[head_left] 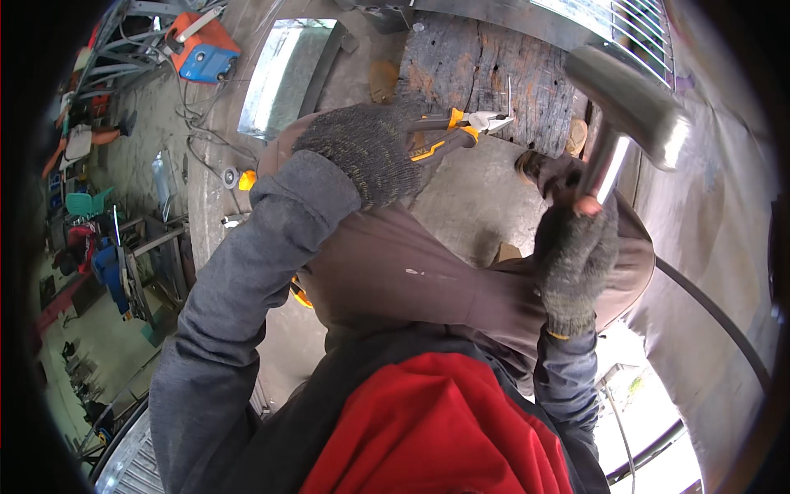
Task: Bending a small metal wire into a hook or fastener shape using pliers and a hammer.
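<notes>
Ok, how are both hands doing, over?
Left hand gripping pliers, jaws at thin rod. Right hand holding hammer up. Board behind rod; no obstruction evident.

From my remote seat I see an orange-and-blue box (204, 54) at upper left, with a shiny panel (282, 78) to its right. Lower down at far left, I make out a green chair (86, 203). Along the right side, a metal grid (646, 34) shows near the top and a black hose (721, 320) curves across a grey sheet (699, 222).
</notes>
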`<state>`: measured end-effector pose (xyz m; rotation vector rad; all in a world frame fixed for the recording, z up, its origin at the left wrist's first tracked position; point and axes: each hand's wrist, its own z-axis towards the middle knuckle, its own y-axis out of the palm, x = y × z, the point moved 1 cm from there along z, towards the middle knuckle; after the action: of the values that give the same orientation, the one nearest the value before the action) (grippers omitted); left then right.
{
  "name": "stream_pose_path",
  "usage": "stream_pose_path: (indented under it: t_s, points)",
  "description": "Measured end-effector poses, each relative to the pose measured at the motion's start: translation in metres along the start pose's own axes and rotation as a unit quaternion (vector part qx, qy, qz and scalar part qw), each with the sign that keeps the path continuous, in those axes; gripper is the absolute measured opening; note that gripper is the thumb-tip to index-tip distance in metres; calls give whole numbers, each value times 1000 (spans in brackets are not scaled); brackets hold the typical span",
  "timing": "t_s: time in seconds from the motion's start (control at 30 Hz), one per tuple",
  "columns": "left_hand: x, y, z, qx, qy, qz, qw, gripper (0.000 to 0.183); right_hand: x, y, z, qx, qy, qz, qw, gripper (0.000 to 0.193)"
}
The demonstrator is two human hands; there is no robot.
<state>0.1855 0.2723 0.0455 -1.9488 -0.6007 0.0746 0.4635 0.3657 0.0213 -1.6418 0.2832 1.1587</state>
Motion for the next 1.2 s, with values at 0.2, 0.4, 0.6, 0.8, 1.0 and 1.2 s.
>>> stream_pose_path:
  t_s: [0.2,0.4,0.6,0.8,1.0,1.2]
  points:
    - [7,-8,0,-4,1,6,1000,48,3,9,21,-34,116,57,991,30]
    - [9,-7,1,-21,-8,2,1000,49,-4,-17,13,148,-275,-256,915,32]
    - [7,-4,0,0,2,29,1000,46,-2,19,12,-24,145,114,983,28]
    - [2,3,-2,15,0,15,1000,42,13,0,13,59,-179,-128,974,25]
    - [4,1,-5,36,21,-8,999,39,4,11,0,194,-232,-209,930,34]
    - [6,1,-3,14,3,1,1000,38,-1,10,28,-76,76,27,994,31]
